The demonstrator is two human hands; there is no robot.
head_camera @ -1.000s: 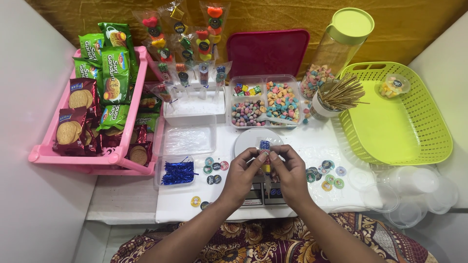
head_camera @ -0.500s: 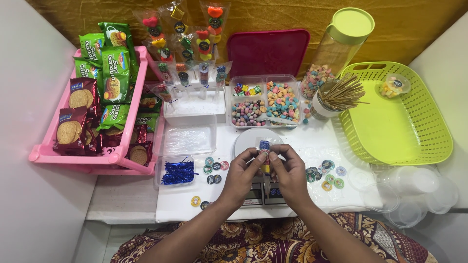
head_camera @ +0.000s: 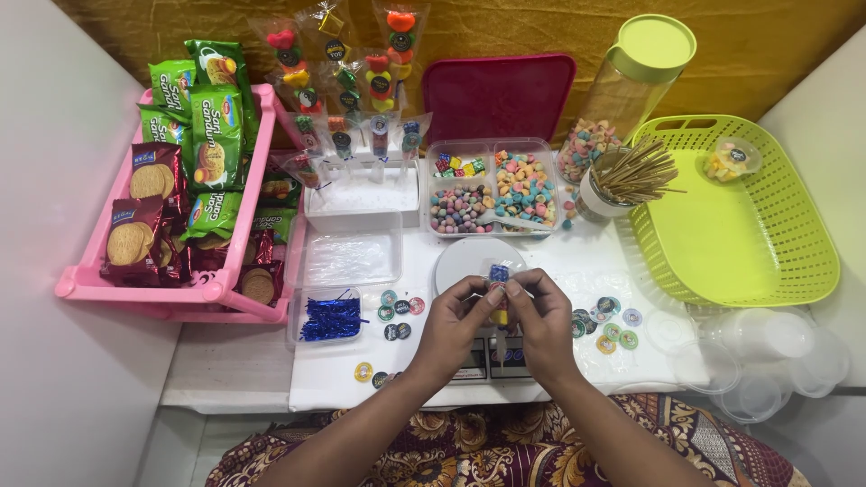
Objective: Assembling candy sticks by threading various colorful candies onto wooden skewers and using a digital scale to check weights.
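Note:
Both my hands meet over the white table, just in front of a round white scale plate point(head_camera: 469, 257). My left hand point(head_camera: 451, 323) and my right hand point(head_camera: 543, 317) pinch a thin skewer of sweets point(head_camera: 499, 272) between their fingertips; a blue sweet sits at its top, with a yellow piece lower down between my hands. A small digital scale point(head_camera: 492, 359) lies under my wrists, mostly hidden. Round stickers point(head_camera: 400, 307) are scattered to the left of my hands and more stickers point(head_camera: 609, 323) to the right.
A divided clear box of coloured sweets point(head_camera: 492, 189) stands behind the plate, with a red lid point(head_camera: 498, 95) behind it. A cup of wooden skewers point(head_camera: 622, 180), a green basket point(head_camera: 735, 216), a pink biscuit tray point(head_camera: 180, 194), blue twist ties point(head_camera: 329, 317) and clear cups point(head_camera: 767, 361) surround me.

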